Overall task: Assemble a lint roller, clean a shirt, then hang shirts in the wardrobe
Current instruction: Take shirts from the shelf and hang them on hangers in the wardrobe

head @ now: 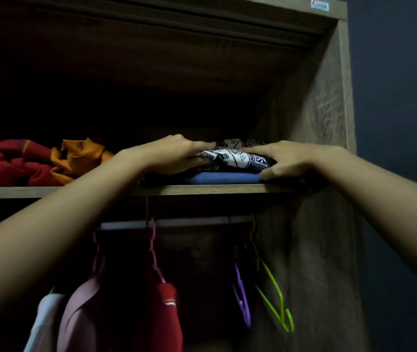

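A folded black-and-white patterned shirt (238,158) lies on top of a folded blue garment (225,178) on the wardrobe's upper shelf (202,189). My left hand (174,154) grips the patterned shirt's left side, fingers on top and thumb under its edge. My right hand (286,158) grips its right side the same way, thumb down by the blue garment. Both arms reach up to the shelf.
Red cloth (6,163) and orange cloth (78,158) are bunched at the shelf's left. Below, a rail (177,222) carries a pink hanger (155,252) with a red shirt (166,316), a pink garment (80,316), and empty purple (241,298) and green (276,298) hangers. The wardrobe's side wall (324,118) stands at right.
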A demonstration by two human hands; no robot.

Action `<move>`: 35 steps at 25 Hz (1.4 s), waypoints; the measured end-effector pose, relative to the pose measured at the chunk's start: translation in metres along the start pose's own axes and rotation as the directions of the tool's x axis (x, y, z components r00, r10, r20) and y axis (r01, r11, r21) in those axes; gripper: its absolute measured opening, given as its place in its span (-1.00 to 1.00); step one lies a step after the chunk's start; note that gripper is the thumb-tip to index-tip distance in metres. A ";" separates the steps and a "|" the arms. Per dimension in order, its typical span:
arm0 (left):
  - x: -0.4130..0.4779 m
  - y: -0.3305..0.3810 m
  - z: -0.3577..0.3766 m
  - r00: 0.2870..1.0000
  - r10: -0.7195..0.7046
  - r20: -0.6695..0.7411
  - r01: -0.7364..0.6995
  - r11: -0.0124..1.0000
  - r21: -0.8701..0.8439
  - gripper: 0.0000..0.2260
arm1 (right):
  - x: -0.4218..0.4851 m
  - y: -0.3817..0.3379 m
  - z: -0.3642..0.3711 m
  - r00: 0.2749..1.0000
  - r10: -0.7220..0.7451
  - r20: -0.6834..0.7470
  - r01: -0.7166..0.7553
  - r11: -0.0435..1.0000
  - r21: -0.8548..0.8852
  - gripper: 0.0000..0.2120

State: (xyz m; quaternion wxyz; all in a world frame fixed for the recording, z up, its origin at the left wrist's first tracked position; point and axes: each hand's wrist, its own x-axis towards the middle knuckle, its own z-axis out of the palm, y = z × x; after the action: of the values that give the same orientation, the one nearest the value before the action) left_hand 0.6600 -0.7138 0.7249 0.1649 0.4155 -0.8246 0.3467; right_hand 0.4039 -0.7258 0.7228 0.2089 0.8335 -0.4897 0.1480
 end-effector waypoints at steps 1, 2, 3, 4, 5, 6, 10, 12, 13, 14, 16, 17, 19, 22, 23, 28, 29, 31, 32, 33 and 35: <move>-0.001 0.001 0.003 0.998 -0.009 -0.059 0.009 1.000 -0.002 -0.64 | 0.001 -0.003 -0.002 0.997 -0.033 -0.070 0.034 0.999 0.016 -0.30; -0.001 0.002 0.005 0.993 -0.045 -0.107 0.043 0.999 -0.028 -0.68 | 0.002 -0.007 -0.002 0.988 -0.067 -0.142 0.070 0.997 0.016 -0.31; -0.001 0.003 0.005 0.987 -0.083 -0.136 0.080 0.996 -0.032 -0.71 | 0.002 -0.012 0.000 0.976 -0.090 -0.197 0.090 0.996 -0.008 -0.32; -0.001 0.003 0.006 0.985 -0.101 -0.138 0.103 0.995 0.009 -0.72 | 0.003 -0.015 0.001 0.968 -0.099 -0.232 0.090 0.995 -0.050 -0.35; -0.001 0.003 0.005 0.990 -0.092 -0.110 0.101 0.992 0.079 -0.71 | 0.004 -0.014 0.001 0.963 -0.102 -0.248 0.079 0.992 -0.102 -0.42; -0.001 0.004 0.002 0.995 -0.070 -0.068 0.079 0.987 0.141 -0.69 | 0.003 -0.011 -0.002 0.961 -0.111 -0.252 0.072 0.985 -0.157 -0.51; -0.004 0.001 -0.007 0.999 -0.002 0.053 -0.011 0.970 0.241 -0.62 | -0.004 0.001 -0.009 0.991 -0.087 -0.097 0.050 0.941 -0.335 -0.43; -0.008 0.001 -0.007 0.995 0.003 0.096 -0.023 0.978 0.206 -0.55 | -0.009 0.000 -0.002 0.999 -0.031 0.043 0.044 0.931 -0.363 -0.20; -0.009 0.003 -0.007 0.990 0.020 0.136 -0.044 0.983 0.180 -0.48 | -0.011 -0.001 0.001 0.995 0.007 0.104 0.028 0.940 -0.339 -0.12; -0.011 0.005 -0.008 0.980 0.023 0.197 -0.054 0.986 0.156 -0.40 | -0.012 -0.003 0.000 0.987 0.053 0.151 -0.007 0.957 -0.289 -0.08; -0.018 0.006 -0.020 0.946 -0.021 0.325 0.015 1.000 0.022 -0.33 | -0.012 -0.012 -0.004 0.974 0.119 0.192 -0.082 0.979 -0.189 -0.11; -0.023 0.004 -0.031 0.940 -0.044 0.338 0.070 0.995 -0.064 -0.36 | -0.011 -0.019 -0.006 0.979 0.108 0.172 -0.081 0.985 -0.155 -0.14; -0.035 -0.005 -0.053 0.970 -0.114 0.214 0.154 0.971 -0.183 -0.42 | -0.008 -0.042 -0.006 0.999 -0.028 0.028 0.030 0.994 -0.106 -0.11; -0.055 -0.036 -0.079 0.901 -0.391 0.189 0.417 0.900 -0.127 -0.36 | 0.001 -0.079 0.004 0.963 -0.207 -0.172 0.184 0.972 -0.143 0.09; -0.063 -0.045 -0.081 0.815 -0.503 0.288 0.535 0.844 -0.040 -0.23 | 0.007 -0.091 0.008 0.957 -0.219 -0.190 0.192 0.970 -0.151 0.14; -0.083 -0.062 -0.043 0.575 -0.671 0.467 0.701 0.699 0.141 -0.11 | 0.031 -0.124 0.030 0.964 -0.194 -0.182 0.176 0.978 -0.112 0.19; -0.083 -0.063 -0.036 0.652 -0.640 0.407 0.648 0.749 0.141 -0.21 | 0.032 -0.125 0.033 0.961 -0.193 -0.196 0.174 0.979 -0.107 0.17; -0.085 -0.065 -0.034 0.807 -0.542 0.234 0.511 0.840 0.184 -0.45 | 0.033 -0.124 0.036 0.954 -0.199 -0.223 0.169 0.975 -0.144 0.09; -0.086 -0.067 -0.035 0.856 -0.500 0.135 0.470 0.859 0.204 -0.52 | 0.033 -0.122 0.038 0.952 -0.202 -0.229 0.167 0.973 -0.161 0.04; -0.087 -0.072 -0.038 0.884 -0.467 0.031 0.452 0.868 0.204 -0.55 | 0.033 -0.121 0.041 0.950 -0.203 -0.236 0.167 0.972 -0.165 -0.01; -0.090 -0.075 -0.048 0.889 -0.414 -0.193 0.444 0.883 0.152 -0.55 | 0.032 -0.121 0.045 0.949 -0.198 -0.245 0.164 0.975 -0.152 -0.07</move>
State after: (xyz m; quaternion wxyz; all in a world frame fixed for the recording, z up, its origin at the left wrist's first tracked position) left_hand 0.7734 -0.6596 0.7414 0.2605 0.5738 -0.6590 0.4106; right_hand 0.5271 -0.7195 0.6738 0.3373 0.8331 -0.3882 0.2036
